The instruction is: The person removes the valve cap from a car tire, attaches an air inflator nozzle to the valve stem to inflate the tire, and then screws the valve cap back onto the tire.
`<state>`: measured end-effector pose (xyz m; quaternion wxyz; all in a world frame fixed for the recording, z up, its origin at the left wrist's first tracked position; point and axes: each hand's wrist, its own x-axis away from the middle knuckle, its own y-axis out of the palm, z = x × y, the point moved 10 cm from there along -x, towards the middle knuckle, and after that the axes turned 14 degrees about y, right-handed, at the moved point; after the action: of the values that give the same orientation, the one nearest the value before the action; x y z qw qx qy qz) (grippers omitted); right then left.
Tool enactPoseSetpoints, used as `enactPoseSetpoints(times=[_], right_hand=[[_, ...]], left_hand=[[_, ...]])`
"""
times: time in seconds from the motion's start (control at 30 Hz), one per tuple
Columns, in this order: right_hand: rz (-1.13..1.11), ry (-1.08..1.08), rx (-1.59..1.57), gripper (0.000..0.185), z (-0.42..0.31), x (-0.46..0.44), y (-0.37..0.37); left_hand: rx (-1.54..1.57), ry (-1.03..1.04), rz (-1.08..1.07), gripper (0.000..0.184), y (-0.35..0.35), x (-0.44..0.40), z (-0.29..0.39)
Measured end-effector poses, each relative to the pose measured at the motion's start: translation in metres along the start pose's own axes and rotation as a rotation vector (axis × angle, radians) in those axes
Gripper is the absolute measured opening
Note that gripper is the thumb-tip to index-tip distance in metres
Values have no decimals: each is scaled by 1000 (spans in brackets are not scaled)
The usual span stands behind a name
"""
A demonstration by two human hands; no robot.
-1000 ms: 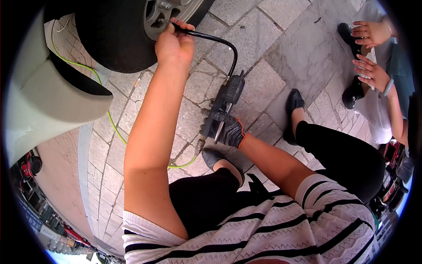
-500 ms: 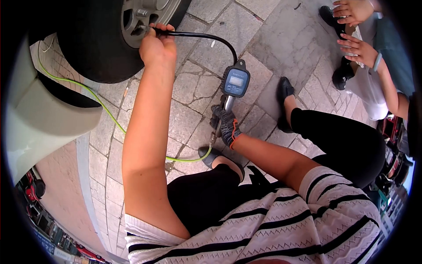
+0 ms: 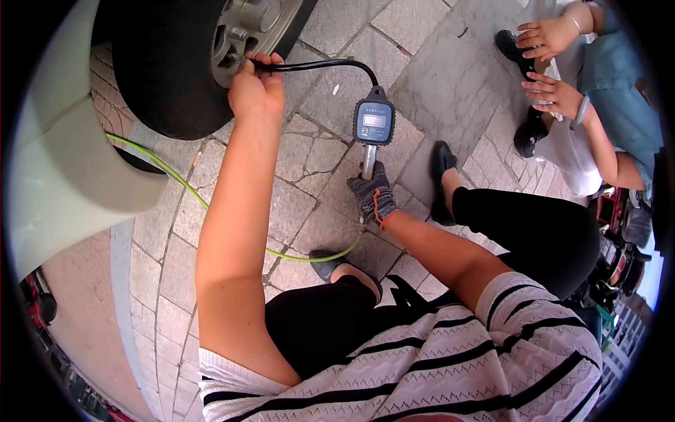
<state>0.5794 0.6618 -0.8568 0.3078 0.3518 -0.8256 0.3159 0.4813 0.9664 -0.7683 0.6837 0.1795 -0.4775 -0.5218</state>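
Note:
My bare left hand [image 3: 256,93] is closed on the end of a black rubber hose [image 3: 325,65], against the metal wheel rim [image 3: 273,32]. The fingers hide the hose's fitting, so whether it sits on the valve I cannot tell. From there the hose bends round to a tire inflator [image 3: 374,122] with a dark blue gauge and a small grey display. In a grey knitted glove with orange trim, my right hand [image 3: 373,194] is wrapped round its metal handle. A black tire [image 3: 165,67] surrounds the rim.
A green air line [image 3: 172,173] runs from the inflator's lower end across the paving [image 3: 299,204] toward the car's pale body panel [image 3: 60,169]. To the right, another person's two hands [image 3: 552,95] hang with fingers spread. My black shoes rest on the paving.
The inflator has turned more upright, and my gloved hand has shifted slightly right and up its handle. The view has moved a little; my left hand stays at the rim.

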Motion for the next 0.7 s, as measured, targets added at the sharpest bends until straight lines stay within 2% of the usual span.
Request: enactPoseSetpoints(times=[0.03,0.07,0.13,0.17,0.2,0.23,0.33,0.4,0.43,0.5,0.63,0.7], right_hand=[[11,-67,143,46,-14,-7,-11],[19,-81,152,46,-21,-20,-30],[-62,-96,478,55,-25,-45,-54],[-131,48,552,57,-30,-47,-68],[-71,-165,805,59,-51,-43,-82],[-48,-150,1159,59,-62,-38,-92],[64,-123,1366,59,-67,-21,-104],[-277,254,193,57,-21,-24,-98],[-273,249,198,57,-23,-19,-99],[-345,482,138,56,-7,-2,-88],[-297,424,55,51,52,-40,-82],[-117,305,395,43,60,-55,-89]], left_hand=[[14,2,-4,16,0,0,1],[11,7,-5,16,0,0,1],[16,11,6,15,-2,2,0],[27,8,11,15,-5,2,-2],[-9,25,-21,14,-6,1,-1],[-48,42,-52,13,-6,1,1],[-98,101,-68,13,-8,4,4],[-85,95,-54,14,-7,5,2],[-70,101,-47,14,-4,4,2],[-59,98,-41,15,-6,3,2],[-80,113,-73,15,-6,4,3],[-88,119,-82,15,-7,3,2]])
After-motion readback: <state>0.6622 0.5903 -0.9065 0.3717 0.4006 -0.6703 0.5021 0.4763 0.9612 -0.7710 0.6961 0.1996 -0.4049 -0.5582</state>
